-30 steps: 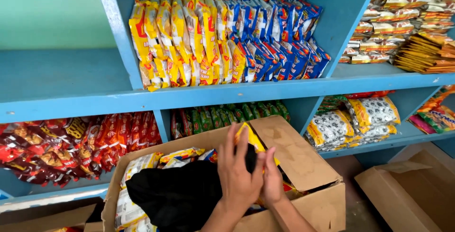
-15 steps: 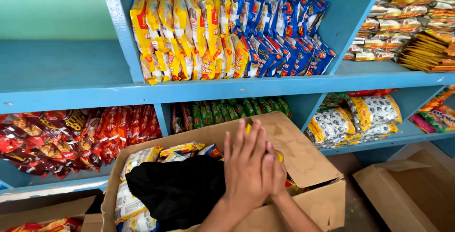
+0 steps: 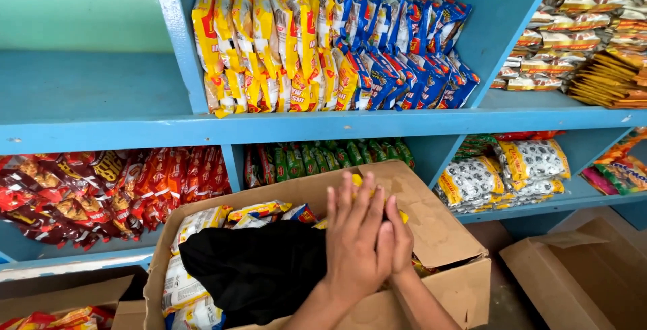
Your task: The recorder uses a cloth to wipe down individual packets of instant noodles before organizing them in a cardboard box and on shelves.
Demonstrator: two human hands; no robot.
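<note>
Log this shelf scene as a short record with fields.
Left hand: flat, fingers spread, pressed against yellow packets
Right hand: partly hidden behind the left, on the same packets
Cardboard box: open, holds packets and black cloth
Blue shelf: upper left bay bare
Middle bay: yellow and blue packets upright

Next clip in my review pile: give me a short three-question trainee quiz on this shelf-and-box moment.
1. True or false: both hands are pressed around yellow packets over the cardboard box.
2. What dark thing lies inside the box, left of the hands?
3. Which packets stand on the shelf directly behind the box? A green, B silver, C pink.

Key:
1. True: left hand and right hand sandwich the yellow packets above the cardboard box.
2. A black cloth.
3. A, the green packets.
</note>
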